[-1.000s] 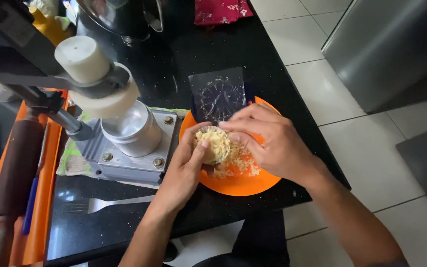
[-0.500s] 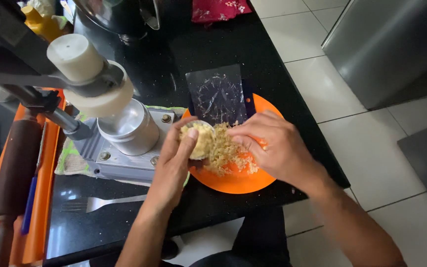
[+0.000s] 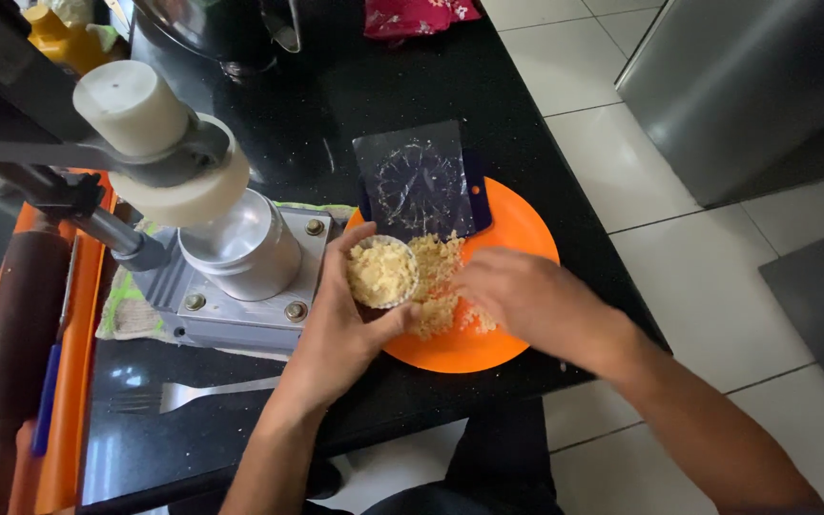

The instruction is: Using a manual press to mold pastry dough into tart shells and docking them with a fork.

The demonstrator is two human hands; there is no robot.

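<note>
- Near the middle of the black worktop (image 3: 269, 124): one left hand (image 3: 336, 329), fingers curled and clamped round one small shallow cup (image 3: 382, 272) packed with pale yellow crumbly filling; the cup is held over the left edge of the plate, just right of the press.
- One right hand (image 3: 526, 300), blurred, palm down over the loose crumbs; whether its fingers are pinching any cannot be told. The two hands are close but apart.
- One orange round plate (image 3: 517, 224), lying flat, carrying one loose heap of crumbs (image 3: 436, 281).
- One clear plastic sheet (image 3: 419, 181) on a dark square board, overlapping the far edge of the plate.
- One metal hand press (image 3: 231, 277) left of the plate, with one aluminium cylinder on a bolted base and one white plunger head (image 3: 159, 143) raised above it.
- One fork (image 3: 188, 393) lying flat near the front edge, left of the left forearm.
- One dark rolling pin (image 3: 16, 324) on an orange tray at far left.
- One red cloth (image 3: 417, 14) at the far edge.
- Handling, judged: the cup looks light and thin-walled; best taken by the rim and side, kept level. The filling looks dry, soft and loose, likely to spill or crumble if tipped or squeezed.
</note>
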